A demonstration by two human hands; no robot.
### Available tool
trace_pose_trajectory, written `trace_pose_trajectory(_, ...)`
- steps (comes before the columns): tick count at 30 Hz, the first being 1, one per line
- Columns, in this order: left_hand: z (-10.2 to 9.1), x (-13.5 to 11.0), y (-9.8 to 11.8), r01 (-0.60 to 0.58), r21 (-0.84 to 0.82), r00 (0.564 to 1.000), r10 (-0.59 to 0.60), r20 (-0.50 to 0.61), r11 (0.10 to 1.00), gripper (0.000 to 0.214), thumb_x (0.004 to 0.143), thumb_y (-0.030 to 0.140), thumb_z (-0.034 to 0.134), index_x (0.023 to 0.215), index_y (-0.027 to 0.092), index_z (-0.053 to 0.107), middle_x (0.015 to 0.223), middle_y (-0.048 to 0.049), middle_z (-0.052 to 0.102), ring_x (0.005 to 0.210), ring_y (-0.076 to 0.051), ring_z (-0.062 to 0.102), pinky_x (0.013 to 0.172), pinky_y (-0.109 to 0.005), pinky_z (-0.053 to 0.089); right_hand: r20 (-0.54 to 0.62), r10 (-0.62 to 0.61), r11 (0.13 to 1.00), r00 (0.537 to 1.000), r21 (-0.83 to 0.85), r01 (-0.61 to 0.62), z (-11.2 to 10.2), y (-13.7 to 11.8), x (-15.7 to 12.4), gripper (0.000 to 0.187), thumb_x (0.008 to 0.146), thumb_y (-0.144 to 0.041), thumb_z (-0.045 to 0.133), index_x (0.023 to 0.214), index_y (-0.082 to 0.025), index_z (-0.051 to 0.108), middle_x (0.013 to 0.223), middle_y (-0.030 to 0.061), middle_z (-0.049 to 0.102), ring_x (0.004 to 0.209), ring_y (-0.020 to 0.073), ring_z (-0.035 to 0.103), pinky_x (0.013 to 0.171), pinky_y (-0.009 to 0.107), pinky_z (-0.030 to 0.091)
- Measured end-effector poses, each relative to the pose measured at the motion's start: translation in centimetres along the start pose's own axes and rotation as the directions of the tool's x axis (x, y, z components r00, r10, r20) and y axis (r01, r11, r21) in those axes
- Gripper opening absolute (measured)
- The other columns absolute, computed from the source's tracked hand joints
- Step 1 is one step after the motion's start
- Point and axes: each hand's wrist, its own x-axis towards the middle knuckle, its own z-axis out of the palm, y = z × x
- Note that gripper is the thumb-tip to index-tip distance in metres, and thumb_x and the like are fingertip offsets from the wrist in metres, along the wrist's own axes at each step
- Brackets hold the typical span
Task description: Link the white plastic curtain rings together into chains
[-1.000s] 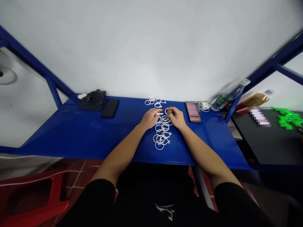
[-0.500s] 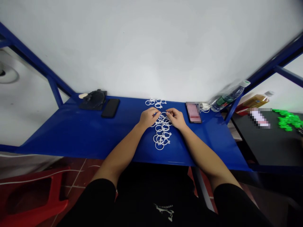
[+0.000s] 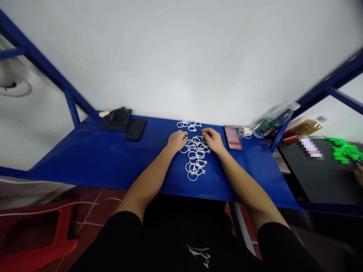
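A loose pile of white plastic rings (image 3: 196,154), each with a small knob or clasp, lies between and below my hands on the blue table (image 3: 107,162). My left hand (image 3: 177,141) is at the pile's upper left edge, its fingers curled and thumb close to the index finger. Whatever may be between those fingertips is too small to make out. At the upper right edge of the pile is my right hand (image 3: 213,140), fingers bent and slightly apart, with nothing visible in them. A smaller group of white rings (image 3: 191,128) rests beyond my hands, close to the wall.
To the left lie a black phone (image 3: 136,129) and a crumpled dark bag (image 3: 117,119). On the right are a lit phone (image 3: 233,138), a white cable (image 3: 246,131) and a plastic bottle (image 3: 273,121). Bright green pieces (image 3: 346,149) cover part of a neighbouring black table, where another person's hand (image 3: 359,174) shows.
My hands have drawn apart, the left one slightly leftward. The rings at the top of the pile are less covered. Another person's hand has come into view at the right edge.
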Motion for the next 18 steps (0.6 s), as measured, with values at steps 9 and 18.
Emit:
trace_pose_trajectory(9, 0.9, -0.1, -0.9, -0.029, -0.048, 0.991, 0.023, -0.13, 0.998, 0.026, 0.089, 0.023, 0.068, 0.114, 0.024, 0.077, 0.098, -0.0091, 0.075, 0.087, -0.027, 0.072, 0.08, -0.035, 0.056, 0.358, -0.039, 0.849, 0.933, -0.48, 0.22, 1.5, -0.3, 6.1, 0.028, 0.093, -0.014, 0.064, 0.116, -0.019, 0.079, 0.119, 0.0163, 0.07, 0.106, 0.0301, 0.065, 0.098, 0.042, 0.051)
trace_pose_trajectory(18, 0.6, -0.1, -0.4, -0.029, -0.151, 0.966, -0.011, -0.258, 0.988, 0.014, 0.097, 0.021, 0.063, 0.106, 0.026, 0.072, 0.087, -0.0051, 0.078, 0.079, -0.025, 0.073, 0.075, -0.034, 0.054, 0.194, -0.173, 0.984, 0.966, -0.004, 0.177, 0.1, -0.8, 4.5, 0.019, 0.095, -0.034, 0.065, 0.095, -0.02, 0.078, 0.117, 0.0109, 0.072, 0.101, 0.0236, 0.067, 0.091, 0.039, 0.054)
